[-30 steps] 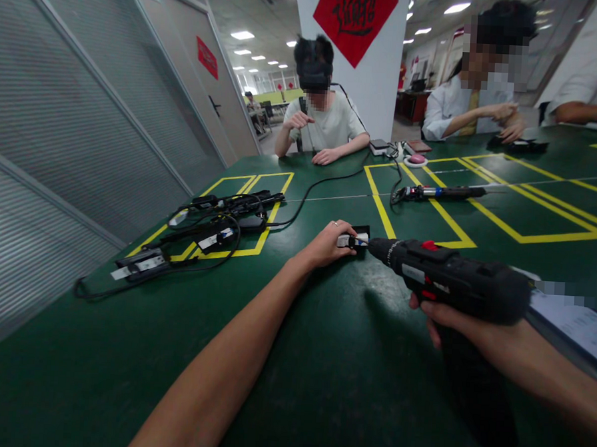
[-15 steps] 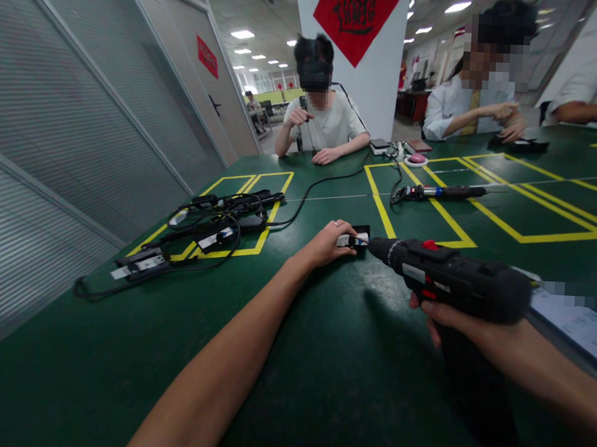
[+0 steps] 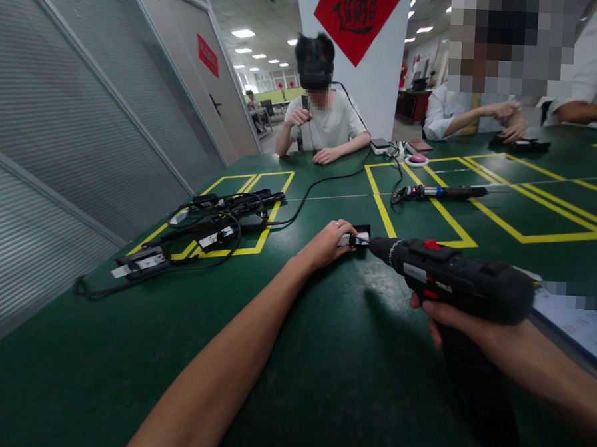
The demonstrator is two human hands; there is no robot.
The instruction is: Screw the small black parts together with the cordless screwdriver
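My right hand (image 3: 466, 319) is wrapped round the grip of a black cordless drill (image 3: 456, 278) with red switches. The drill lies level in the air, its chuck pointing left. Its tip meets or comes very near a small black-and-white device (image 3: 362, 239) on the table; the exact contact is too small to make out. My left hand (image 3: 331, 243), a ring on one finger, is closed on the device's left end and keeps it against the tabletop. The hand hides part of that end.
Several black devices with cables (image 3: 218, 226) lie on the left of the green table (image 3: 291, 356). A soldering iron-like tool (image 3: 440, 191) rests beyond the drill. A phone-like screen (image 3: 573, 324) lies at right. Across the table, one person (image 3: 328, 122) wears a headset; another (image 3: 449, 114) handles black parts.
My hands, the drill and the device stay almost where they were, with only a very slight shift in the picture. The person across keeps nearly the same pose.
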